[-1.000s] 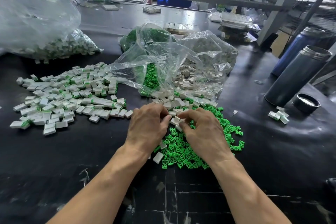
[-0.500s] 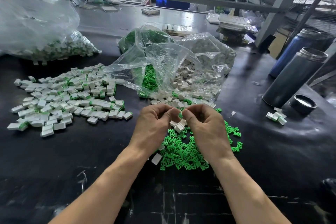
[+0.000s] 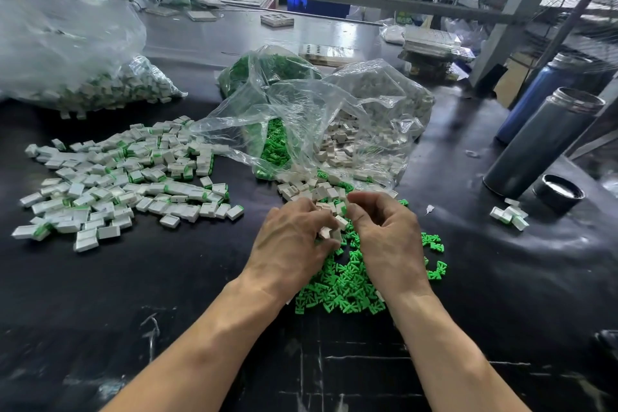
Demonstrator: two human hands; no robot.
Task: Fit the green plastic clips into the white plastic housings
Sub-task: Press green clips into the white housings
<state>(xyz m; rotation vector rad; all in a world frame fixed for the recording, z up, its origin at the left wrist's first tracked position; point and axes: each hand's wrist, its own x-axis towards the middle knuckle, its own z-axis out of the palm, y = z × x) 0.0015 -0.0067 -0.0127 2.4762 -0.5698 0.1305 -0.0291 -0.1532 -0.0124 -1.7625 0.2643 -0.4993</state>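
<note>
Loose green clips [image 3: 347, 288] lie in a pile on the black table, right under my hands. Bare white housings [image 3: 314, 189] spill from a clear bag just beyond them. My left hand [image 3: 291, 241] grips several white housings [image 3: 329, 231] in its curled fingers. Close beside it, my right hand [image 3: 384, 231] pinches at the top housing with thumb and forefinger; whether a green clip is in that pinch is hidden. A big spread of fitted white-and-green pieces [image 3: 127, 181] lies to the left.
A clear bag of housings [image 3: 368, 117] and a bag of green clips [image 3: 267, 70] lie behind my hands. Another full bag [image 3: 83, 77] sits far left. Two metal flasks [image 3: 541, 140], a black lid [image 3: 557, 192] and a few fitted pieces [image 3: 510, 213] stand at the right.
Both hands lifted off the green pile and came together over it, the left holding white housings. The right thumb and forefinger have closed in on the top housing.
</note>
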